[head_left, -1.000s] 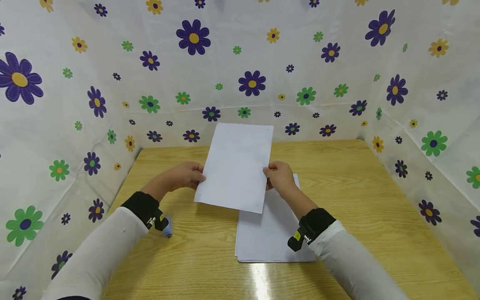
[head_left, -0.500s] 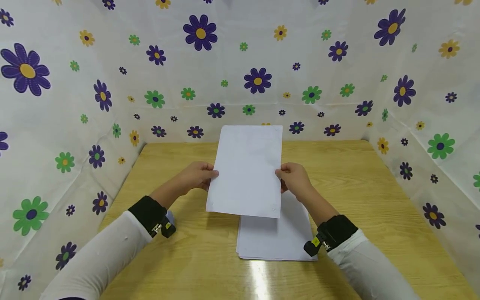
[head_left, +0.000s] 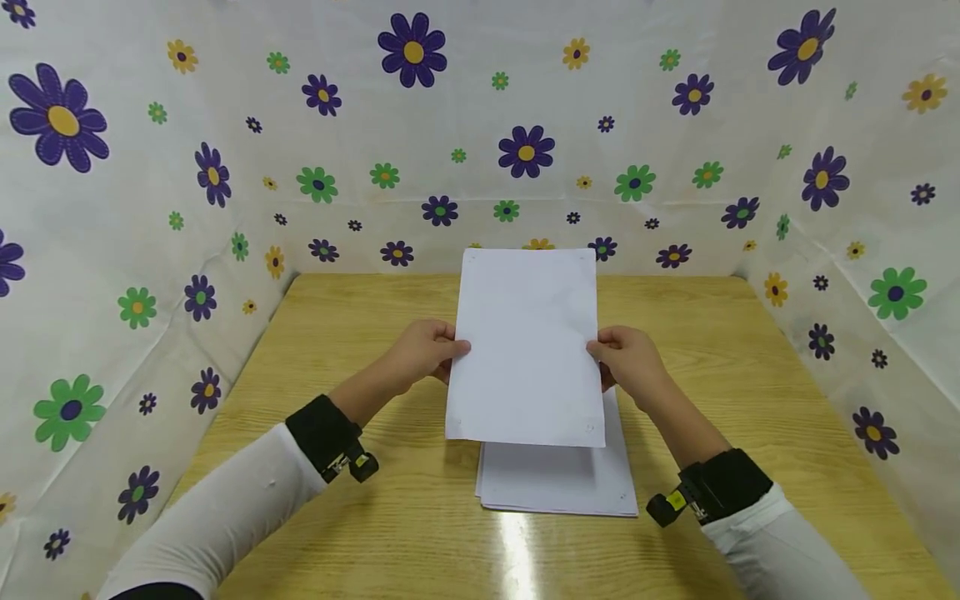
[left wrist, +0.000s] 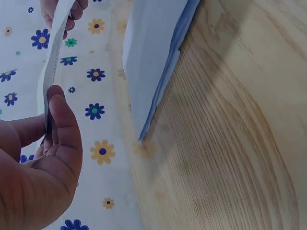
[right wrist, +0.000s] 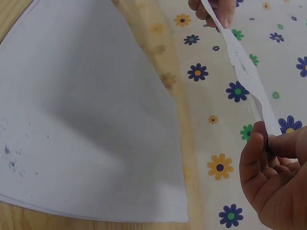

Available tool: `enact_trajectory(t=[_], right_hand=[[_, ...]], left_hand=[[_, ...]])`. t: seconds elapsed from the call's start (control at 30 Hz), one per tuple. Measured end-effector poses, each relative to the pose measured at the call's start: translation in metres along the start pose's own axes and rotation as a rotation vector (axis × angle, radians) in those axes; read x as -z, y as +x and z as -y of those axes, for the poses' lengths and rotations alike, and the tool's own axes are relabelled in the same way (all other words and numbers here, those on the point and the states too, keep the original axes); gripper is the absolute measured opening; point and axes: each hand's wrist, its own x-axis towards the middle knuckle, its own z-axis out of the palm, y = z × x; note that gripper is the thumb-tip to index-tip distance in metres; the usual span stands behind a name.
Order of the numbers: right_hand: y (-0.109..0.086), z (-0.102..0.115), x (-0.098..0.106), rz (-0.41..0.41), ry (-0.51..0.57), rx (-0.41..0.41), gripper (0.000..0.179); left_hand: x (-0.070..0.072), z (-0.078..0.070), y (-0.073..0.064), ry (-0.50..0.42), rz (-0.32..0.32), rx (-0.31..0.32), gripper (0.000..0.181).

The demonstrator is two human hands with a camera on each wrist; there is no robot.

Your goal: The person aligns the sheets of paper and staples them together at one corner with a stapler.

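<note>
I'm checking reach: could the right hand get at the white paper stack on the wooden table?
Probably yes, if it lets go: the right hand pinches the raised white rectangular paper, but the near edge of the white paper stack lies uncovered.

A pale wooden table (head_left: 712,333) spreads beneath and around the left hand (head_left: 420,354) and the right hand (head_left: 633,362), its curved grain (left wrist: 230,124) plain in the left wrist view. A streak of reflected light (head_left: 517,558) lies on it, nearer the person than either hand and sideways between them. White cloth (head_left: 420,125) hangs beyond both hands and along either side, creased and printed with purple, green and yellow flowers. A big green flower (head_left: 70,410) shows well left of the left hand; another green flower (head_left: 896,293) shows well right of the right hand.
</note>
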Motion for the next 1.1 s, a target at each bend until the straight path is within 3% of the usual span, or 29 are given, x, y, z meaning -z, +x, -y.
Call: enact_trajectory(t=[0.4,0.63,1.1], right_hand=[[-0.021,-0.01,0.022,0.036,-0.038,-0.017,0.03],[-0.029,-0.018,0.025,0.046,-0.043,-0.042,0.03],[-0.039,-0.036,0.028,0.099,-0.032,-0.081,0.031]], left_hand=[[-0.022,-0.003,-0.01,-0.039,0.08,0.02,0.02],[-0.031,0.0,-0.013,-0.048,0.094,0.038,0.019],[-0.044,0.015,-0.014,0.027,0.127,0.041,0.014]])
